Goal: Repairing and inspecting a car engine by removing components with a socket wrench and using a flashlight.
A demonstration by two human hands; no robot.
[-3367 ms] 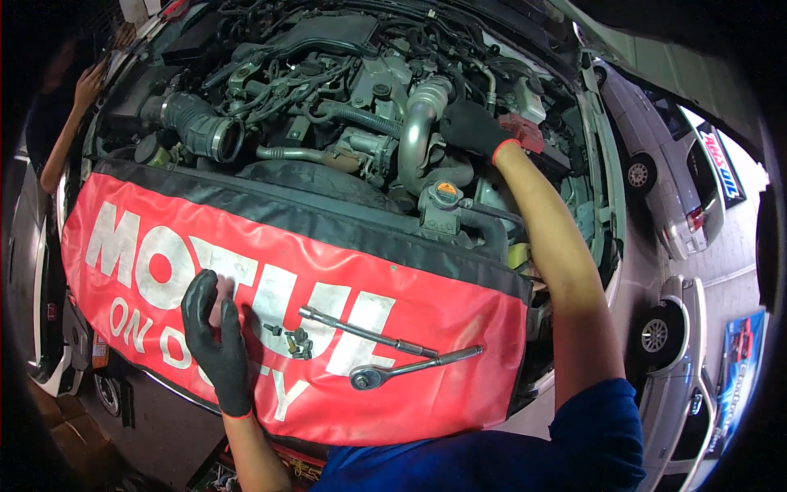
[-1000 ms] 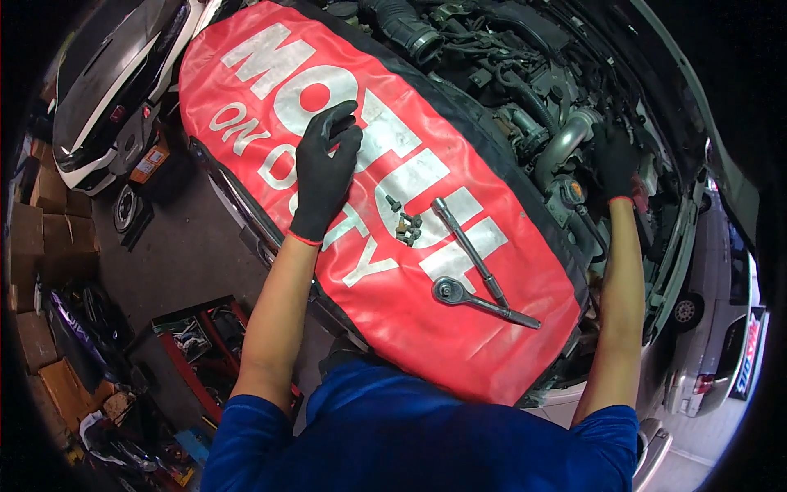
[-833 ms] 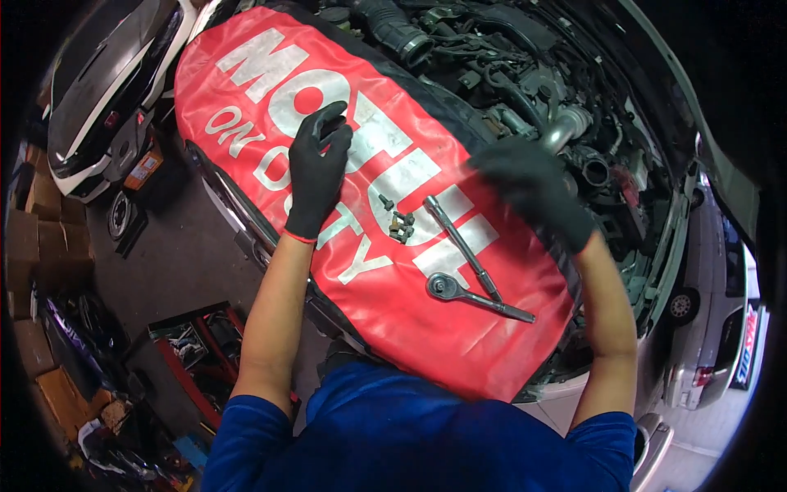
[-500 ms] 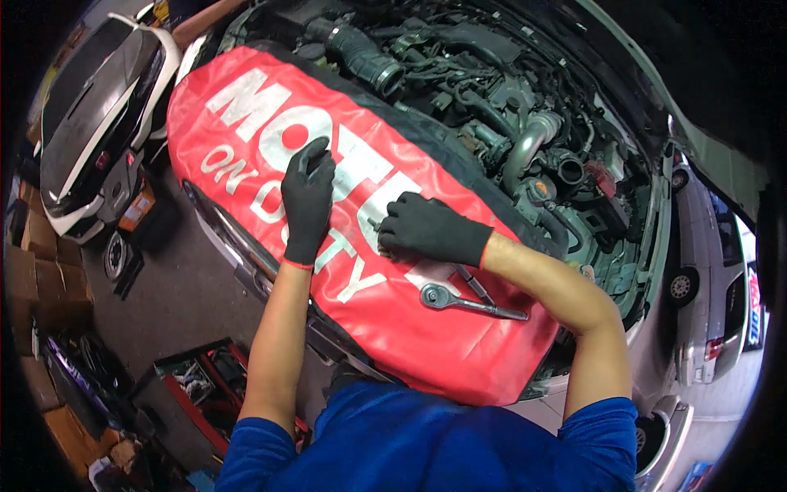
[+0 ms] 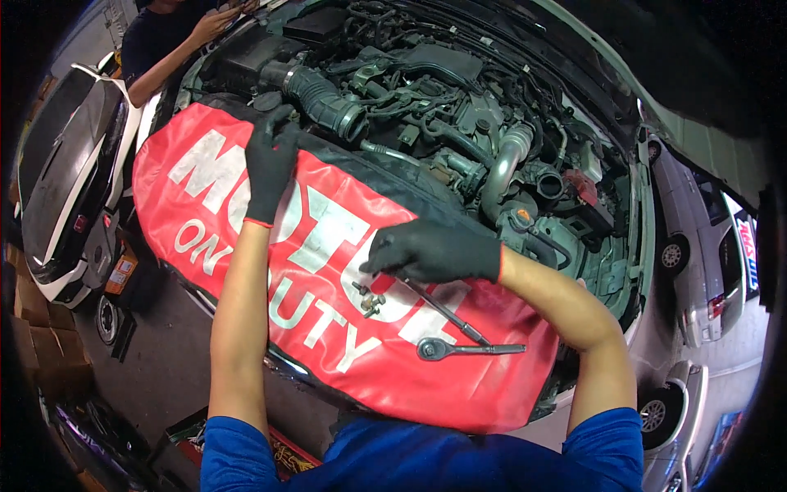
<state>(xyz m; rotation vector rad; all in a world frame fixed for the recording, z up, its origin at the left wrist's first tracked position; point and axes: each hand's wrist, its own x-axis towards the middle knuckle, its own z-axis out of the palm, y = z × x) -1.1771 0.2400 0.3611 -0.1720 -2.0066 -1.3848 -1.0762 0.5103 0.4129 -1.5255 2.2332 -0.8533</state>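
My left hand [image 5: 270,168], in a black glove, reaches over the far edge of the red fender cover [image 5: 484,398], its fingers apart near the engine bay. My right hand [image 5: 430,250], gloved the same, is lower on the right, above the cover, with fingers curled together; whatever they may hold is hidden. Just below its fingertips lie several small bolts [image 5: 367,299]. A steel extension bar [image 5: 449,316] lies slanting beside them, its upper end partly under that hand. A ratchet [image 5: 471,349] rests below the bar, nearer my body.
Behind the cover is the open engine bay [image 5: 443,107], with a ribbed hose [image 5: 324,98] and metal pipe [image 5: 508,164]. A co-worker [image 5: 147,49] leans at the top left. A white car part [image 5: 74,180] stands left. Parked cars [image 5: 689,238] are right, a red tool drawer [image 5: 287,459] below.
My right hand has come out of the engine bay to above the bolts. My left hand has risen toward the cover's far edge. The view has shifted, bringing the co-worker back in.
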